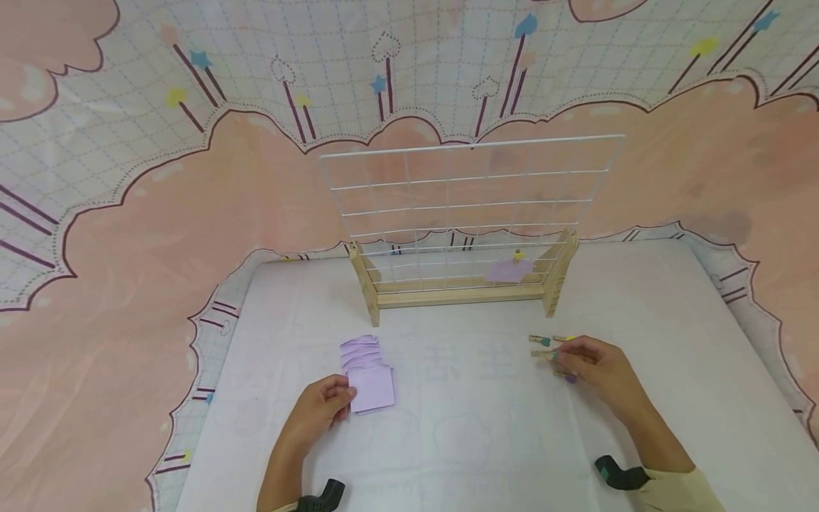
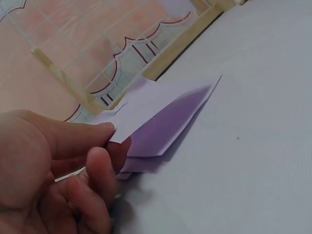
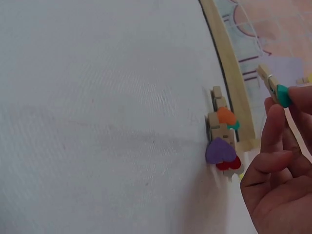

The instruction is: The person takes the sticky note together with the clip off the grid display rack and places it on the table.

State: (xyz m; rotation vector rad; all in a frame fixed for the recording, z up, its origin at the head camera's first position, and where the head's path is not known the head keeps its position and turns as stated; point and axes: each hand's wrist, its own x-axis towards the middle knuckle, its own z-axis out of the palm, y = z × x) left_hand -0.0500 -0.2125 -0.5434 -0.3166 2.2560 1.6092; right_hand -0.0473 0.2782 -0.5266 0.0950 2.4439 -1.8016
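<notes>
My left hand (image 1: 318, 407) pinches a square purple paper note (image 1: 372, 387) between thumb and fingers. In the left wrist view that note (image 2: 146, 109) is lifted at a slant over others. More purple notes (image 1: 360, 347) lie fanned out behind it on the white tabletop. On the other side my right hand (image 1: 598, 366) pinches a small wooden clothespin (image 3: 270, 84) by its teal-decorated end. Several more clothespins (image 1: 539, 340) lie beside those fingers, with orange, red and purple heart (image 3: 220, 150) decorations showing in the right wrist view.
A white wire grid rack (image 1: 461, 203) on a wooden stand (image 1: 461, 296) stands at the back of the table (image 1: 461, 455). Low on its right side hangs a purple note (image 1: 508, 271) under a yellow-topped clothespin (image 1: 519, 254). Patterned cloth (image 1: 256, 178) covers the background.
</notes>
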